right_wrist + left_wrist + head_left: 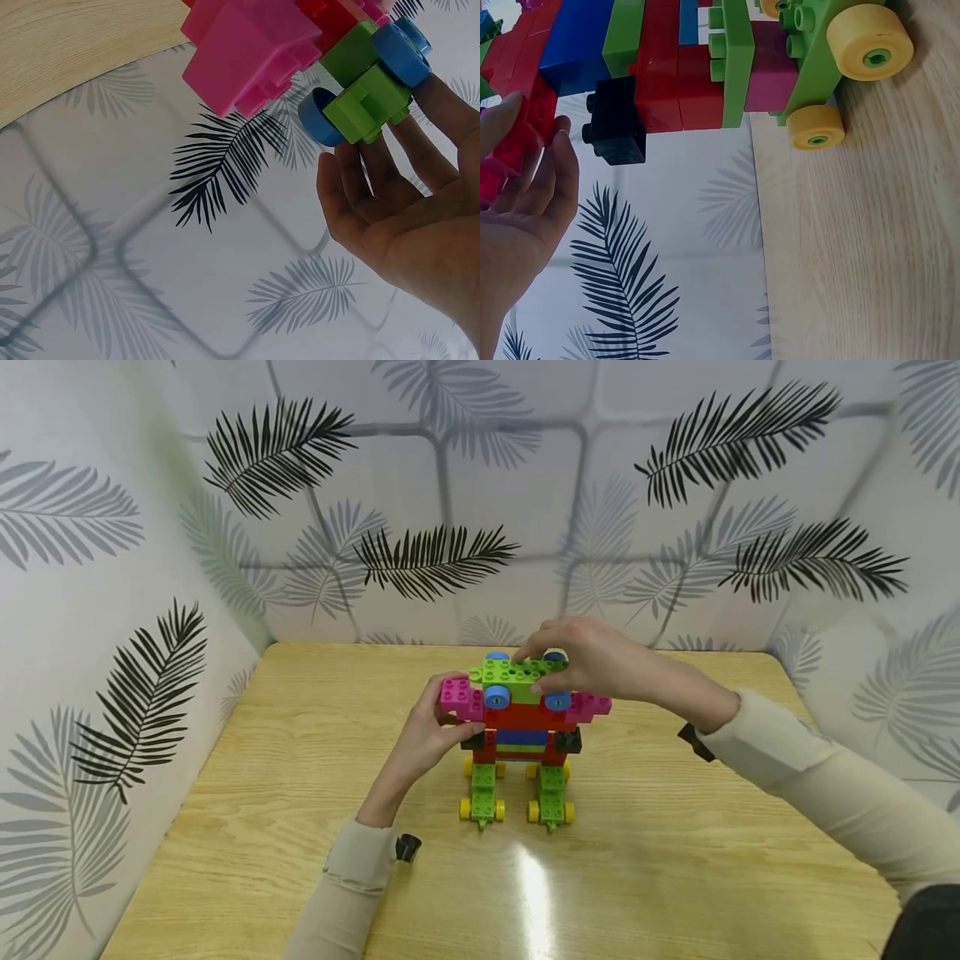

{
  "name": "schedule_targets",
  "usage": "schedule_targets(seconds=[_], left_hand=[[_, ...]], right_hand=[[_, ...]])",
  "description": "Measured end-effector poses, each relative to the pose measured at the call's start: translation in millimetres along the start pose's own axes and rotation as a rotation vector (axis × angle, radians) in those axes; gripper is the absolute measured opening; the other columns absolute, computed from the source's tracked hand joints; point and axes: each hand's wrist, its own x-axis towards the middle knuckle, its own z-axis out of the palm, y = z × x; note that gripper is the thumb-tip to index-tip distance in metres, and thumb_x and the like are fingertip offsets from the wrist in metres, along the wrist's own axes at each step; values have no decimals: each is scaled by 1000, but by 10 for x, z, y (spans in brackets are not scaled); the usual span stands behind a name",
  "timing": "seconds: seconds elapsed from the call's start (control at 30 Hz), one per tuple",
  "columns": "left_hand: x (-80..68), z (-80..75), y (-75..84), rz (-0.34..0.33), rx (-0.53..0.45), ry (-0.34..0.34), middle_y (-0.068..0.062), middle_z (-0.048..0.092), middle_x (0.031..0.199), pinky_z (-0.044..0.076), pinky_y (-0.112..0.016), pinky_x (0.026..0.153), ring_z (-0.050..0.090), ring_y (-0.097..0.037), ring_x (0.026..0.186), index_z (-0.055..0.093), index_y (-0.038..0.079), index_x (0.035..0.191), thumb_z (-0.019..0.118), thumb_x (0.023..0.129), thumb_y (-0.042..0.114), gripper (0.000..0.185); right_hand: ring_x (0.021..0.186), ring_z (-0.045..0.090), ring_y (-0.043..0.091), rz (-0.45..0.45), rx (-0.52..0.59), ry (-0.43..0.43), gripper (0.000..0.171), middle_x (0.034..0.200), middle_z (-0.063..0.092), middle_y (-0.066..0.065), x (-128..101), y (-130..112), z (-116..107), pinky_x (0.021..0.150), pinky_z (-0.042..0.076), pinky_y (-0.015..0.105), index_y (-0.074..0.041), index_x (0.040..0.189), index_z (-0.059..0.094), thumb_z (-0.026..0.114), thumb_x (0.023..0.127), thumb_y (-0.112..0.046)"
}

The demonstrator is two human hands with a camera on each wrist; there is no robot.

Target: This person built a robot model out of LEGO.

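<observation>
A figure of toy building bricks [517,718] stands on two green wheeled bases [551,793] with yellow wheels. On its top lies a green wheeled base [510,672] with blue wheels [497,697]. My right hand [592,652] pinches that top base at its right end, thumb in front and fingers behind. At the figure's left side, my left hand [423,735] grips the red brick [536,112] by the pink bricks [461,696], thumb on the near face. Black bricks [616,120] jut out lower down. Pink bricks [255,52] also stick out on the right side.
The figure stands on a light wooden table [300,777]. Behind the table rises a pale wall covering [510,485] with a leaf pattern, and another such panel [75,693] borders the left side.
</observation>
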Motion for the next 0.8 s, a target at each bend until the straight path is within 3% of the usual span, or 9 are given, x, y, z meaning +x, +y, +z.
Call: schedule_targets(seconds=[0.43, 0.6, 0.7, 0.8], left_hand=[[127, -45, -22, -4, -25, 11, -17, 55, 122, 55, -33, 78, 61, -30, 97, 38, 7, 139, 72, 82, -3, 67], [112, -113, -40, 0, -40, -33, -14, 52, 129, 53, -37, 86, 59, -30, 107, 30, 16, 148, 72, 87, 9, 74], [75, -199, -69, 37, -57, -19, -14, 49, 136, 49, -44, 94, 52, -29, 121, 23, 20, 152, 61, 96, 18, 68], [45, -298, -98, 99, -19, 76, -15, 49, 139, 44, -51, 97, 45, -28, 130, 25, 16, 152, 48, 103, 24, 55]], right_hand=[[93, 59, 18, 53, -4, 24, 37, 111, 67, 1, 46, 44, -3, 80, 51, 37, -13, 119, 69, 77, 83, -17], [98, 59, 21, 52, 5, 44, 39, 115, 66, 4, 30, 52, -1, 83, 49, 41, -11, 123, 66, 74, 86, -21], [115, 55, 26, 96, 28, 96, 43, 127, 61, 7, -49, 86, -31, 96, 44, 48, -11, 131, 60, 67, 92, -28], [127, 47, 30, 161, 79, 231, 45, 136, 54, 8, -200, 186, -56, 102, 37, 53, -12, 137, 54, 60, 96, -31]])
